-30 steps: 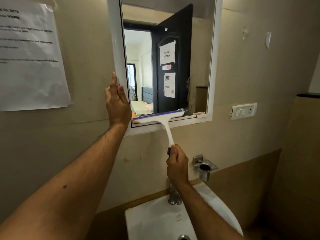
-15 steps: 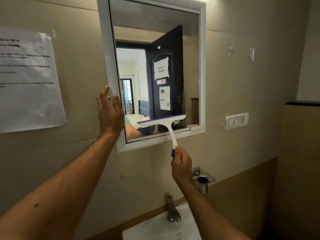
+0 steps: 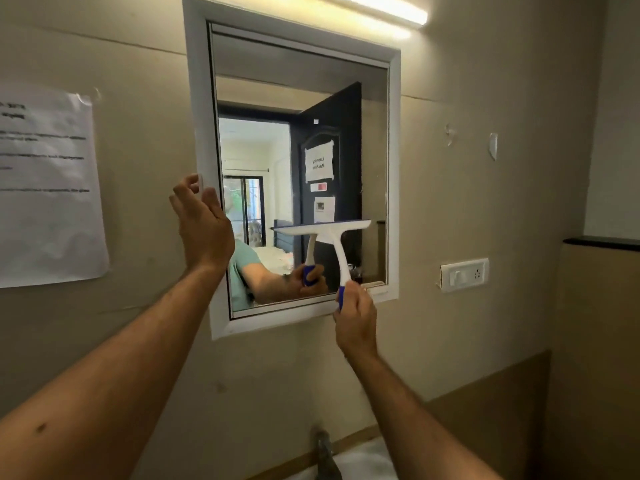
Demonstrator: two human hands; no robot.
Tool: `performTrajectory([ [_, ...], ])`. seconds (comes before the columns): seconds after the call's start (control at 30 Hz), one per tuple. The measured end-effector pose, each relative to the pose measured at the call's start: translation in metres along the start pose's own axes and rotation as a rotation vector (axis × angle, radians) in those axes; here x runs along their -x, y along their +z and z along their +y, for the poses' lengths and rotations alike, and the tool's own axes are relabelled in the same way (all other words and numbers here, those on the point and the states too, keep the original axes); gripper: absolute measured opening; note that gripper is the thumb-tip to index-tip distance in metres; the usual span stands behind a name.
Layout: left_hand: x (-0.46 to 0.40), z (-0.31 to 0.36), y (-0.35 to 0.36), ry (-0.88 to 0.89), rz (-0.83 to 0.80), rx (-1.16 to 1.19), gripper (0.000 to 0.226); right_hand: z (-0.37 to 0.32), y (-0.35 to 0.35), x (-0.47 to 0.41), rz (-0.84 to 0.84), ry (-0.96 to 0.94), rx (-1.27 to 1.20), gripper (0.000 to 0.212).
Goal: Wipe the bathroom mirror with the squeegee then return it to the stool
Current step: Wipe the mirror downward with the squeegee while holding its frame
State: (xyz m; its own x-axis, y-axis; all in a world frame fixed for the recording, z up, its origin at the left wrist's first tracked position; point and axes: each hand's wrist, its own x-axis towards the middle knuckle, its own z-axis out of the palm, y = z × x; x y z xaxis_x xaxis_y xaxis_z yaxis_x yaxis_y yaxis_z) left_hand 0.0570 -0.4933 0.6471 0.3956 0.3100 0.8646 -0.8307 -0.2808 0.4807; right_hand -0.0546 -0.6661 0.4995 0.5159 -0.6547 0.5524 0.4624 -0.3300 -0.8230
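Squeegee (image 3: pixel 323 233) on bathroom mirror (image 3: pixel 301 98), lower glass, blade level.

Right hand (image 3: pixel 355 315) grips the blue end of the white handle, fingers curled round it, just below the frame's bottom edge. Left hand (image 3: pixel 202 220) at the frame's left edge, fingers loosely curled, seemingly touching it. Beige wall all round; taped paper notice (image 3: pixel 45 188) left of the left hand; switch plate (image 3: pixel 464 274) right of the right hand; tube light (image 3: pixel 377 10) above; tap (image 3: pixel 325 452) and basin rim below. Against half a second earlier: blade higher on the glass, left hand's fingers more bent, basin mostly out of view.
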Motion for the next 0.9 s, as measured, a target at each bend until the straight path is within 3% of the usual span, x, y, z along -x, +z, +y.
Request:
performTrajectory([
  [0.23, -0.005, 0.006, 0.009, 0.026, 0.04, -0.046, 0.035, -0.088, 0.008, -0.081, -0.028, -0.098, -0.094, 0.012],
  [0.33, -0.004, 0.008, 0.011, -0.015, 0.009, -0.051, 0.031, -0.104, 0.006, -0.097, 0.012, -0.126, -0.066, 0.016],
  [0.57, -0.025, 0.016, 0.006, -0.055, 0.018, -0.051, 0.035, -0.067, 0.007, -0.076, -0.014, -0.042, -0.076, 0.017],
  [0.8, -0.026, 0.018, 0.004, -0.036, 0.023, -0.038, 0.037, -0.15, 0.003, -0.125, -0.036, -0.144, -0.208, 0.015],
  [0.9, -0.03, 0.022, 0.004, -0.031, 0.027, -0.033, 0.035, -0.155, 0.002, -0.141, -0.034, -0.159, -0.175, 0.018],
])
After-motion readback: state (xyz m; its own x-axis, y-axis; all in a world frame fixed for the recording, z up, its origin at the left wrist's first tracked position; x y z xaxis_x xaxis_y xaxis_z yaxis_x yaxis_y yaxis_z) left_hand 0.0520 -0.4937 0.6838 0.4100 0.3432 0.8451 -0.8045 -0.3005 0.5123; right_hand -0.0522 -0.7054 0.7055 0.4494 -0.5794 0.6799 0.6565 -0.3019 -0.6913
